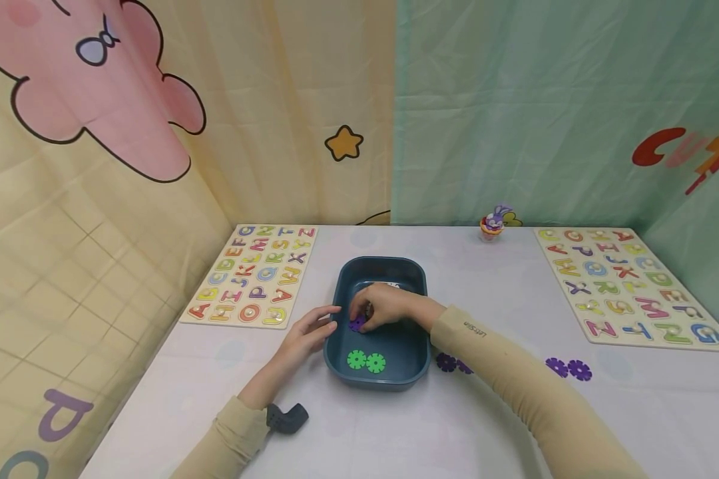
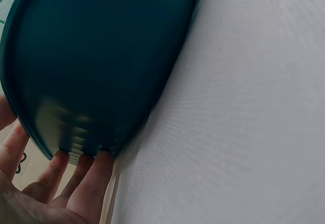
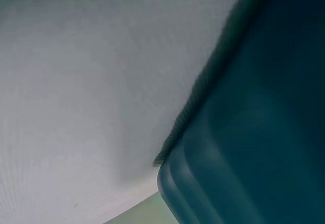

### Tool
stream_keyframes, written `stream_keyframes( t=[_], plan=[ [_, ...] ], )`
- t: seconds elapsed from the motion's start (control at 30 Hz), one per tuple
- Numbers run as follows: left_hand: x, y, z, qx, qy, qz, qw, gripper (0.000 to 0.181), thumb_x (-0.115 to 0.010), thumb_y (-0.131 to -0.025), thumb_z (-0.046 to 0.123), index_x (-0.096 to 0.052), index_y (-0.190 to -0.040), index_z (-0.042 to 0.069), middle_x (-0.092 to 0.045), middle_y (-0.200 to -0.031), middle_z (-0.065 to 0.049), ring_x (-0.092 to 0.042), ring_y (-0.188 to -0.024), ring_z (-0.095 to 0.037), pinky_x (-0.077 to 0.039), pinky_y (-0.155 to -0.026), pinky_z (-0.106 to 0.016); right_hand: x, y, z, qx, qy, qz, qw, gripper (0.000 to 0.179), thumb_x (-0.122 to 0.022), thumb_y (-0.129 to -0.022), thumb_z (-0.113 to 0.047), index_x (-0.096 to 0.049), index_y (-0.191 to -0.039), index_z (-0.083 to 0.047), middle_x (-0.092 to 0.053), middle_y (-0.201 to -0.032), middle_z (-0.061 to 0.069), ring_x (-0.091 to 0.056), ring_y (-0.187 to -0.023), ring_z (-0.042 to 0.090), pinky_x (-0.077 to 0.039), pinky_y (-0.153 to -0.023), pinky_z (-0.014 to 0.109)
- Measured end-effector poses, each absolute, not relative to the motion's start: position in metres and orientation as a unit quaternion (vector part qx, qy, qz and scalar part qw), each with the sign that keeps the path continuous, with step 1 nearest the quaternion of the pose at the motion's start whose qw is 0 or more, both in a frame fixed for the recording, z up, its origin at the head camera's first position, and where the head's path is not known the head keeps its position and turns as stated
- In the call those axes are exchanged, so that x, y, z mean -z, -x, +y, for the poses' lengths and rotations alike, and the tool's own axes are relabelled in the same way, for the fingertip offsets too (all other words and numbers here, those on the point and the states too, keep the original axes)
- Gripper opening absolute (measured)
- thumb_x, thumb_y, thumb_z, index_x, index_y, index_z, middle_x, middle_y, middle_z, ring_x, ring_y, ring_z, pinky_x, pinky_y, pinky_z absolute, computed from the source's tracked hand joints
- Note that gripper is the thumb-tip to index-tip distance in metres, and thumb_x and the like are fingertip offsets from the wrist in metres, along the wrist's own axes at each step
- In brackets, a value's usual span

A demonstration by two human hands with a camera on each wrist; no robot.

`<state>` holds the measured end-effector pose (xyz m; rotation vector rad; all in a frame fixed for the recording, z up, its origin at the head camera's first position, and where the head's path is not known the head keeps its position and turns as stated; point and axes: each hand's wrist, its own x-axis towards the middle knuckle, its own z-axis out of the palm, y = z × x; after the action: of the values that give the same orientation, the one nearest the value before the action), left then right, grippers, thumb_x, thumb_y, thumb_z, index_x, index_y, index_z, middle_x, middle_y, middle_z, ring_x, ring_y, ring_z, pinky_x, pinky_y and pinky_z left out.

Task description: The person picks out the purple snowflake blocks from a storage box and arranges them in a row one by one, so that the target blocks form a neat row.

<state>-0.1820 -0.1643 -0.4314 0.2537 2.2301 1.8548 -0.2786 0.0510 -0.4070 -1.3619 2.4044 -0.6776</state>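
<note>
A dark teal plastic bin (image 1: 377, 380) stands in the middle of the table. My right hand (image 1: 386, 306) reaches down into it and pinches a purple notched disc (image 1: 356, 324) between thumb and fingers, close over the bin's floor. Nearer to me inside the bin, two green notched discs (image 1: 366, 361) lie side by side. With extended fingers, my left hand (image 1: 305, 340) touches the bin's left outer wall; the left wrist view shows its fingertips against the teal side (image 2: 101, 82). In the right wrist view only the bin's outer wall (image 3: 228, 173) and the tabletop appear, without the hand.
Dark purple notched discs (image 1: 446, 362) lie right of the bin, partly under my right sleeve; two more purple discs (image 1: 579, 370) lie further right. Alphabet boards stand left (image 1: 248, 276) and right (image 1: 635, 286). A small bunny figurine (image 1: 492, 224) is at the back edge, before the curtains.
</note>
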Motion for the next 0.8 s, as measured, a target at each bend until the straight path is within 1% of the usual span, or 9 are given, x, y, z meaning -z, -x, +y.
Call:
stream_keyframes(
  t=[0.17,0.37,0.57,0.67,0.8],
  plan=[
    [0.431,0.182,-0.164,-0.633,-0.087,0.76,0.115,0.043,-0.058,-0.093,0.031,-0.052,-0.132,0.015,-0.039,-0.145,-0.004,-0.034,-0.133,-0.033,-0.034,-0.1,-0.058,0.406,0.278,0.053,0.245,0.461,0.837,0.162,0.026,-0.077,-0.078,-0.013,-0.071,-0.103,-0.011,-0.068,-0.098,-0.004,-0.06,-0.083,0.006,-0.05,-0.074,0.018],
    [0.432,0.182,-0.163,-0.633,-0.083,0.761,0.114,0.043,-0.058,-0.093,0.032,-0.052,-0.132,0.015,-0.039,-0.145,-0.005,-0.035,-0.133,-0.034,-0.034,-0.099,-0.059,0.403,0.276,0.056,0.254,0.459,0.839,0.147,0.028,-0.077,-0.078,-0.015,-0.071,-0.105,-0.009,-0.067,-0.091,-0.004,-0.059,-0.077,0.005,-0.05,-0.071,0.018],
    [0.431,0.181,-0.163,-0.633,-0.078,0.762,0.11,0.042,-0.059,-0.092,0.035,-0.054,-0.131,0.019,-0.04,-0.144,-0.003,-0.036,-0.132,-0.033,-0.035,-0.098,-0.059,0.394,0.275,0.064,0.283,0.452,0.834,0.14,0.03,-0.077,-0.078,-0.019,-0.07,-0.106,-0.009,-0.068,-0.093,-0.004,-0.061,-0.08,0.005,-0.051,-0.073,0.018],
    [0.431,0.181,-0.163,-0.633,-0.077,0.762,0.109,0.042,-0.059,-0.091,0.036,-0.054,-0.13,0.021,-0.041,-0.144,-0.001,-0.036,-0.132,-0.032,-0.035,-0.099,-0.059,0.385,0.274,0.071,0.302,0.44,0.835,0.134,0.03,-0.077,-0.079,-0.021,-0.07,-0.106,-0.01,-0.068,-0.095,-0.004,-0.061,-0.083,0.007,-0.052,-0.075,0.02],
    [0.431,0.182,-0.163,-0.632,-0.074,0.763,0.108,0.041,-0.06,-0.091,0.037,-0.055,-0.129,0.023,-0.042,-0.143,0.0,-0.037,-0.132,-0.031,-0.035,-0.099,-0.058,0.373,0.271,0.086,0.327,0.421,0.838,0.114,0.03,-0.076,-0.078,-0.021,-0.07,-0.106,-0.011,-0.067,-0.097,-0.003,-0.061,-0.086,0.01,-0.053,-0.079,0.028]
  ],
)
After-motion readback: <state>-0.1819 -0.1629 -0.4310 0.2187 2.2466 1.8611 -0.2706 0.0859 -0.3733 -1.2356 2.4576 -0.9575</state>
